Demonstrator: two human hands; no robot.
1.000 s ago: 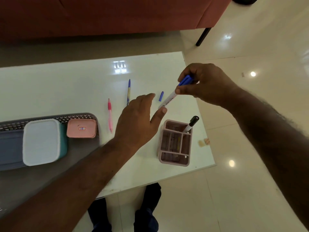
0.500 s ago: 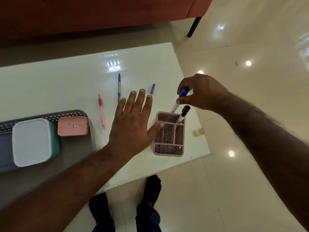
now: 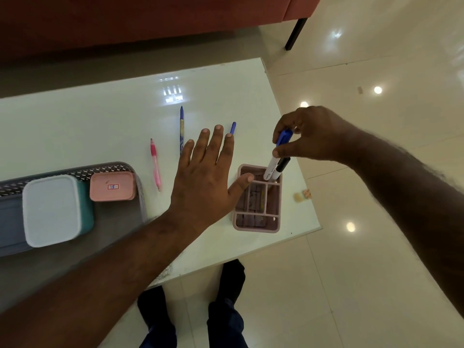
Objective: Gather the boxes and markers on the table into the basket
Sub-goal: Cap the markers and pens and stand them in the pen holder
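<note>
My right hand (image 3: pixel 311 133) pinches a blue-capped white marker (image 3: pixel 276 156) whose lower end sits inside the far compartment of a pink pen holder (image 3: pixel 256 226), beside a black-capped marker (image 3: pixel 281 167). My left hand (image 3: pixel 206 177) hovers flat with spread fingers, its thumb touching the holder's left rim. On the white table (image 3: pixel 100 121) lie a pink pen (image 3: pixel 155 164), a blue pen (image 3: pixel 181 126) and a small blue cap (image 3: pixel 233 127). A grey basket (image 3: pixel 120 168) at the left holds a white-lidded teal box (image 3: pixel 52 209) and a small pink box (image 3: pixel 113 186).
The table's right edge runs just beyond the pen holder, with glossy tiled floor below. A red sofa (image 3: pixel 150 18) stands behind the table. Small scraps (image 3: pixel 302 195) lie on the floor at the right. My feet show under the near edge.
My right hand has lowered the blue-capped marker into the pen holder next to the black one. My left hand has flattened beside the holder, thumb against its rim.
</note>
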